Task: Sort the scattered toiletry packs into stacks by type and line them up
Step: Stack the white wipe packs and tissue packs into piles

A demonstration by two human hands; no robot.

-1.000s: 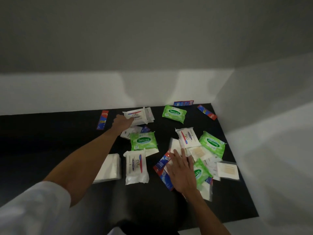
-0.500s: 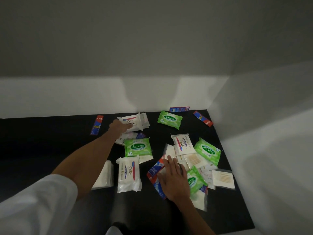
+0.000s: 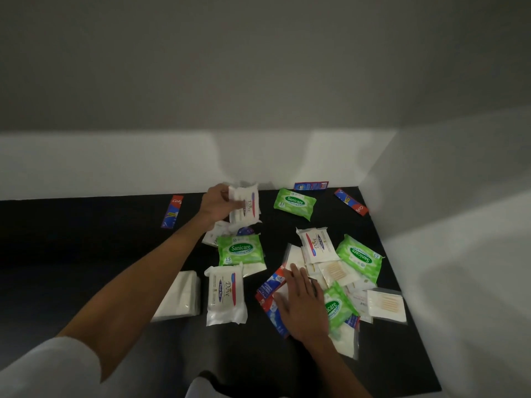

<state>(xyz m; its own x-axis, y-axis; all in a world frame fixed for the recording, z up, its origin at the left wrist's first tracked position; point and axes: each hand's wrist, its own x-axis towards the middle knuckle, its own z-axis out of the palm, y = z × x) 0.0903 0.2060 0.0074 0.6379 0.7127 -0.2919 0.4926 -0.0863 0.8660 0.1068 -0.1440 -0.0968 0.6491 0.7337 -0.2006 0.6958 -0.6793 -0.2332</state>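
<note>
A left hand (image 3: 214, 203) curls its fingers (image 3: 221, 192) round a Dove pack (image 3: 247, 206) lifted over the counter's (image 3: 86, 254) far edge. The right hand (image 3: 301, 305) lies flat, fingers straight, on crowded Sanicare packs (image 3: 334, 307) and toothpaste sachets (image 3: 268, 288).

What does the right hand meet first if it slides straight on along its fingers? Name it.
The flat white pack at the fingertips of the right hand, which points away and slightly left. The Dove pack beside it looks just right of that line, though depth is unclear.
</note>
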